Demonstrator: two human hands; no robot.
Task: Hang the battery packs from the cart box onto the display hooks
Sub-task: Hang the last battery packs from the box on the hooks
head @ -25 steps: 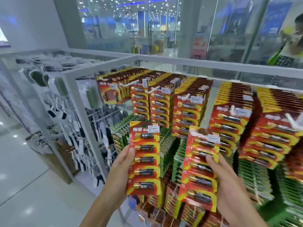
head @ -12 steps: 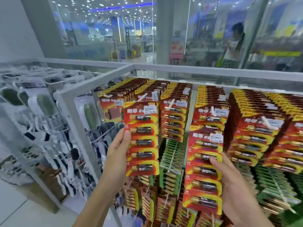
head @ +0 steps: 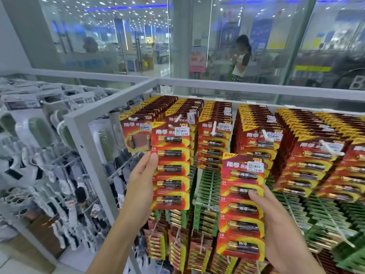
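Observation:
My left hand [head: 142,180] grips a long red and yellow battery pack [head: 170,167] by its left edge. The pack's top hole sits at the tip of a white display hook [head: 171,126] in the top row, second column from the left. Lower and to the right, my right hand [head: 280,234] holds a second red battery pack [head: 242,206], thumb pressed on its front. That pack hangs free in front of the rack, off any hook. The cart box is out of view.
Full rows of red battery packs [head: 260,139] fill the top hooks, with green packs [head: 209,186] below. A grey metal frame post [head: 87,155] stands left of my left hand. Left of it hangs a rack of socks [head: 49,175]. A person stands behind the glass wall.
Both hands have risen towards the top row. The left pack moved up and right until its hole reached a hook tip. The right pack came up too.

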